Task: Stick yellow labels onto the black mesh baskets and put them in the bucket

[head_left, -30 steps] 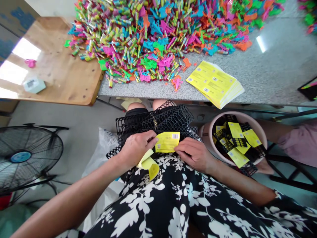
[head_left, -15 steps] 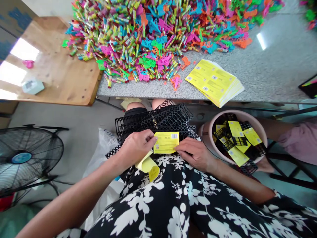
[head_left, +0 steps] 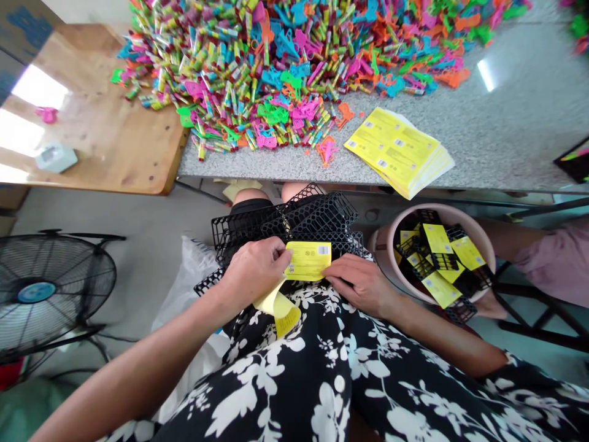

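Observation:
A flat yellow label [head_left: 308, 261] with small print and a barcode lies over my lap between my two hands. My left hand [head_left: 255, 265] pinches its left edge between thumb and fingers. From under that hand hangs a curled yellow label strip [head_left: 281, 306], with its lower end over the patterned clothing. At the label's lower right corner, the bent fingers of my right hand [head_left: 359, 282] grip the edge. Black plastic lattice racks [head_left: 317, 216] rest in a pile on my lap just beyond both hands; the label covers part of the nearest one.
Yellow label sheets [head_left: 396, 150] lie stacked on the stone table [head_left: 501, 116], beside a heap of small colourful plastic pieces and tubes [head_left: 239, 73]. Right of me, a round bin [head_left: 398, 270] holds labelled black racks, near another person's leg [head_left: 547, 258]. A fan [head_left: 37, 292] stands left.
Both hands keep their hold on the label, which has shifted very slightly upward. The loose curled strip has swung a little to the right.

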Tool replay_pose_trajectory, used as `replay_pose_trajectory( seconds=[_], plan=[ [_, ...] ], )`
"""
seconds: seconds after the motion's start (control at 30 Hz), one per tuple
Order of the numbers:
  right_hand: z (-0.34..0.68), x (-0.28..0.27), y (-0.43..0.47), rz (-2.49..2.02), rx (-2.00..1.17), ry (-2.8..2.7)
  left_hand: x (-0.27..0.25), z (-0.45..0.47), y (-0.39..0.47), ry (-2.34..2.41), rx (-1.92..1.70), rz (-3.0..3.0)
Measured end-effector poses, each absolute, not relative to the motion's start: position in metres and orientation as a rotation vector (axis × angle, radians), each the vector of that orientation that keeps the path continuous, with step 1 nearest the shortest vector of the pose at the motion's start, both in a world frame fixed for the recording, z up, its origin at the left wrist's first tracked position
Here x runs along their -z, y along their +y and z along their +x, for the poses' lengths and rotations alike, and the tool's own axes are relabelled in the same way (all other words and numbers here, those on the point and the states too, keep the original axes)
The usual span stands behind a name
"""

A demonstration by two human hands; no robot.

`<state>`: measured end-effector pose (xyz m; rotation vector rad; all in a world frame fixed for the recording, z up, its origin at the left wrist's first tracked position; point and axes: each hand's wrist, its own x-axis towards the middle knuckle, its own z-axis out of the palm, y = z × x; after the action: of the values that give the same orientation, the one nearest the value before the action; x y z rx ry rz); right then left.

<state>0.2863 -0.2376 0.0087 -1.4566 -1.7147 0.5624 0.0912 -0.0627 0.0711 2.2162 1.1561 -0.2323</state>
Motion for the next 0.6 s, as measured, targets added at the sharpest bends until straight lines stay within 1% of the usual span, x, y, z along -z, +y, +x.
replay_pose_trajectory(
  seconds=[0.33,0.6],
  plan=[
    [0.2857,-0.0089,-0.2358,-1.525,-0.592,-1.786,-0.0747,0.097,-0.0688,1.245,0.319,2.28],
    [0.2839,-0.007,-0.2343,-1.539,-0.548,-1.851,-0.0706,0.0972,-0.0722,1.254,0.356,2.384]
  ],
)
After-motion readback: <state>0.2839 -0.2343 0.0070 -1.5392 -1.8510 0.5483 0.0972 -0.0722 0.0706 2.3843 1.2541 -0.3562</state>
